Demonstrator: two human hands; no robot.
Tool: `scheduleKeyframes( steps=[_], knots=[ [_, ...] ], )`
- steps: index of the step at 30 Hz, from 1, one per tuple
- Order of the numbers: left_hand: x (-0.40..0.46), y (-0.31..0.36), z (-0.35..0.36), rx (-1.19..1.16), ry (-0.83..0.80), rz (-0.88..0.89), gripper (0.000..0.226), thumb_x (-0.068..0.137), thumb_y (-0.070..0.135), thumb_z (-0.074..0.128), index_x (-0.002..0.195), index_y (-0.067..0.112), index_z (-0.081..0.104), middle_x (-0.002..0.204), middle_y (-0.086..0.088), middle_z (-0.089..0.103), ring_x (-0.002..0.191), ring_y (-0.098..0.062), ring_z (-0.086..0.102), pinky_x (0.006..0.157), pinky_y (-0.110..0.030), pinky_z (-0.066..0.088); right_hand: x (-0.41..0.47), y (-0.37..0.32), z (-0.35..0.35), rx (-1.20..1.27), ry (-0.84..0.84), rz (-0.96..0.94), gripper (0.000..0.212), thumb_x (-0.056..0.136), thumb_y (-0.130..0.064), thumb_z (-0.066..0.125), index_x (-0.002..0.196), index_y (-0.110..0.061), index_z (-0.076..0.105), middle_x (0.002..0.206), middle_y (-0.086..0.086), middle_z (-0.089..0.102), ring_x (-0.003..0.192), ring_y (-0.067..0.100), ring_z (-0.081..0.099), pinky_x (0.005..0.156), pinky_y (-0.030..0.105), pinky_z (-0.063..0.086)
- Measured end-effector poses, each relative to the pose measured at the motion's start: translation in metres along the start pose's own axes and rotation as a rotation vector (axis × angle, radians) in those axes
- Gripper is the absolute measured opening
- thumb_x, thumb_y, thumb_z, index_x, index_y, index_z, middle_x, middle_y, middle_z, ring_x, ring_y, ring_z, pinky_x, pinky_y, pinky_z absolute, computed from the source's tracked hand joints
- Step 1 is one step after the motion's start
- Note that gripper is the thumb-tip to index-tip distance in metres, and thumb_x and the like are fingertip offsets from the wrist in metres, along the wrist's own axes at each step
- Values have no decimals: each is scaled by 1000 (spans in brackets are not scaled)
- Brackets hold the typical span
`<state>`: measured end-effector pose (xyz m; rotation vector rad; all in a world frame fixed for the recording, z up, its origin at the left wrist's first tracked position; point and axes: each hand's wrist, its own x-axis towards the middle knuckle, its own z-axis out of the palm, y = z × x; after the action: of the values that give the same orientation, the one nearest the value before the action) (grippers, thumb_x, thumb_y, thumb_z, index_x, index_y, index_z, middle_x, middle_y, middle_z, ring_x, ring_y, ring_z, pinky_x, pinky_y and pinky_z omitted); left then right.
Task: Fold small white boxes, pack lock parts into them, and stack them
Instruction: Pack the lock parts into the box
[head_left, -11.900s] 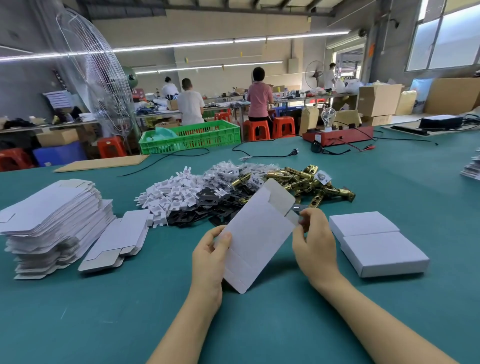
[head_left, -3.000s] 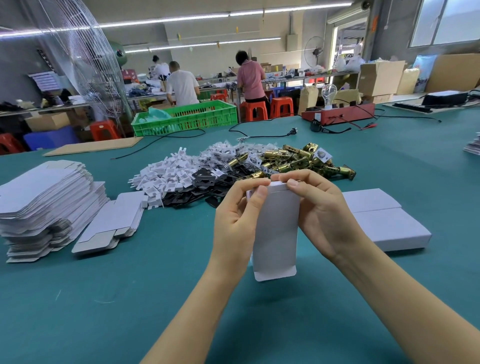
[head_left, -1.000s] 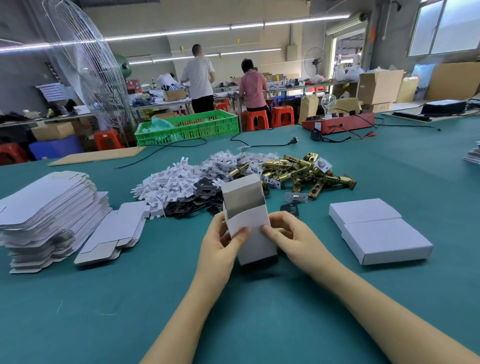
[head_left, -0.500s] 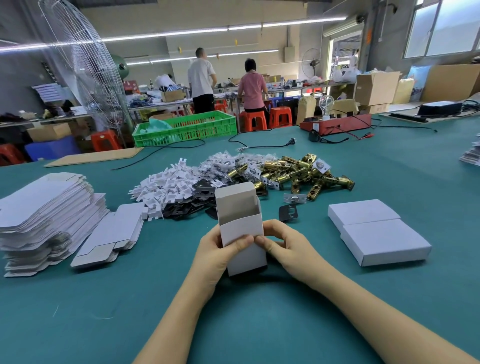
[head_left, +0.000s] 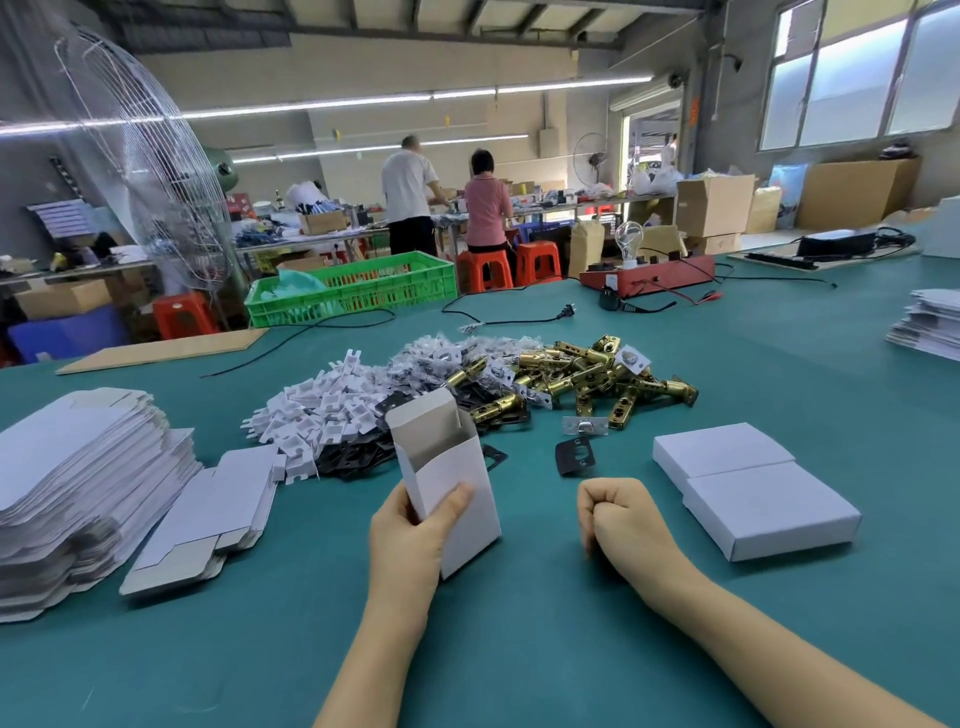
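- Flat blanks sit stacked at nine o'clock, untouched
- I now have the box upright in my left hand alone, thumb across its front, top flap open, so it looks ready for filling
- My right hand has let go; it's fisted, empty, below the black plate at one o'clock

White box upright, top flap open

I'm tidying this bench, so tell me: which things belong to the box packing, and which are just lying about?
Job:
open box in left hand
flat blanks
white inserts
black plates
brass latches
closed boxes

Lying about:
green crate
red tester
black cable
fan
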<state>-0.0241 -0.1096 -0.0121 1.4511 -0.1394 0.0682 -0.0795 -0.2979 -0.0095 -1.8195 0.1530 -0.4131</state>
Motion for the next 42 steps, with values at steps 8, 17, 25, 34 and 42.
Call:
scheduleKeyframes(
  steps=[8,17,25,34,42],
  knots=[
    [3,-4,2,-33,-20,0,19,78,22,80,93,30,70,86,15,75,74,-5,69,55,-16,52,24,-12,-2,81,146,198,34,50,9,23,34,-17,38,37,6,33,34,15,33,39,17,27],
    [7,-7,3,-86,-45,15,22,74,21,82,92,27,72,87,9,76,76,-8,71,57,-15,52,145,-20,-42,-544,181,16,36,80,10,39,93,-14,62,87,3,58,79,22,53,68,33,47],
    [8,-7,3,-110,-71,19,20,75,20,81,85,37,75,88,7,76,78,-10,71,58,-17,53,188,14,-48,-1216,79,-161,49,89,-1,45,137,-11,40,135,14,46,116,35,46,83,41,46],
    [6,-4,3,-122,-76,5,21,70,27,81,89,33,75,91,7,76,82,-11,72,61,-16,54,190,23,-39,-1338,156,-164,11,89,0,49,99,-3,53,113,18,50,107,34,45,74,39,39],
    [6,-3,3,-117,-67,-4,32,65,32,81,96,28,73,92,9,76,82,-9,72,60,-15,53,174,20,-42,-1181,138,-57,19,92,-2,53,92,-11,36,105,18,50,76,31,47,60,37,38]
  ],
)
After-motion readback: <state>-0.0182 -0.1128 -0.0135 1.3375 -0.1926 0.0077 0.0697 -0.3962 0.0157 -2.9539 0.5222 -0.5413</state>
